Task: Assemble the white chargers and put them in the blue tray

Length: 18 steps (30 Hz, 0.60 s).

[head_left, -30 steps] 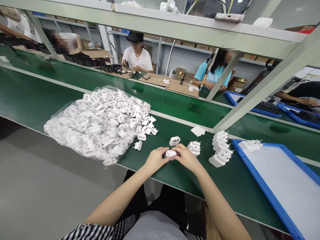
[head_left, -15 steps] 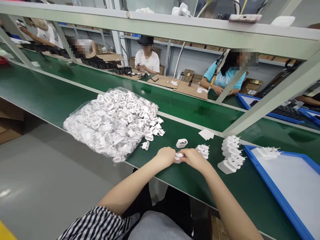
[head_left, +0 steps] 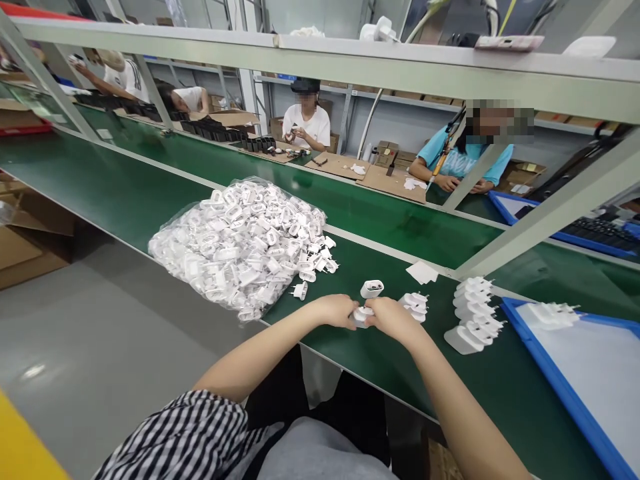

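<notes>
My left hand [head_left: 336, 311] and my right hand [head_left: 391, 319] meet over the green bench [head_left: 350, 353], both closed on one small white plug adapter [head_left: 362, 315] held between their fingertips. Just beyond it stands another white adapter [head_left: 371, 289] on its own. A small pair of adapters [head_left: 415, 305] lies beside my right hand. To the left sits a clear plastic bag of several white adapters [head_left: 240, 247], with a few spilled from its open end [head_left: 300, 291].
A row of finished adapters [head_left: 473, 317] lies right of my hands, beside a blue-framed white tray [head_left: 590, 373] holding a few more [head_left: 550, 313]. A white paper scrap [head_left: 423, 272] lies behind. A slanted metal frame post [head_left: 545, 207] rises at right. Other people work across the green conveyor [head_left: 280, 180].
My hands stay closed on the same adapter, turning it slightly. The view has shifted, so everything sits further right and lower in the picture.
</notes>
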Tool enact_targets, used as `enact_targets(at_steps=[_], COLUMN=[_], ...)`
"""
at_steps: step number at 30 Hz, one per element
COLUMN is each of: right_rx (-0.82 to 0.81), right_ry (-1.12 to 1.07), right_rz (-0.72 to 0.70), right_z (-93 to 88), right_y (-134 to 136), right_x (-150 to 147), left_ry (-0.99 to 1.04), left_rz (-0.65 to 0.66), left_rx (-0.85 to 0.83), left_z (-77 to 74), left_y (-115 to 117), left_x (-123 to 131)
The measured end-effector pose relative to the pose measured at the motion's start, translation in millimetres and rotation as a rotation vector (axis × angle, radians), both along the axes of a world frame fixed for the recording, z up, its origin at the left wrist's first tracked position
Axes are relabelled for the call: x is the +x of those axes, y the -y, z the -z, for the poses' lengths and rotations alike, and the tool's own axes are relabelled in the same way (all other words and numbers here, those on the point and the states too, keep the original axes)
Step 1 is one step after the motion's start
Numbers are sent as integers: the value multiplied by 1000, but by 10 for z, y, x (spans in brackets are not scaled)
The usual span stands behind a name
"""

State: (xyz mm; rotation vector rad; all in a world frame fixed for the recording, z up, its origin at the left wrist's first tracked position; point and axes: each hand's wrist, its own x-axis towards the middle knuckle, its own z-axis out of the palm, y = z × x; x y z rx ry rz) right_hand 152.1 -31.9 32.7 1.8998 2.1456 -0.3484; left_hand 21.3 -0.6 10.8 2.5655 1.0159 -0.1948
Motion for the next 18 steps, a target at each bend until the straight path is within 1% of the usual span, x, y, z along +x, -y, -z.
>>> enact_targets(at_steps=[1,3,4,5,6,8,9,10,11,12,13,15,16,17,18], right_rx=[0,4,5,3,5,76,155,256,358,441,479,435,389,357,356], right_ry=[-9,-6,6,22,41,68,60,23,-56,-183,-356,-761,-942,-1088,-1196], right_rz=[8,46,75,107,140,189,201,209,213,211,206,198,203,226,269], right_z=[-4,-13,-17,-21,-24,-32,-35,-36,-33,-24,-8,44,75,105,130], right_y=[11,48,76,111,154,259,318,375,425,465,489,485,459,422,380], right_x=[21,81,118,155,190,244,258,262,255,238,212,147,115,89,71], left_ry=[16,9,-18,-47,-68,-40,29,140,290,467,653,980,1096,1177,1230], left_rz=[-93,-398,-544,-644,-700,-722,-716,-710,-699,-678,-644,-549,-500,-465,-444], left_rx=[71,241,284,288,270,227,217,195,134,23,-128,-458,-581,-662,-709], left_z=[26,94,136,180,225,299,322,332,330,318,297,242,213,187,164], left_y=[7,10,7,1,-7,-23,-30,-34,-33,-27,-14,27,52,77,97], left_x=[-96,-287,-370,-439,-490,-538,-536,-520,-489,-446,-391,-257,-182,-106,-33])
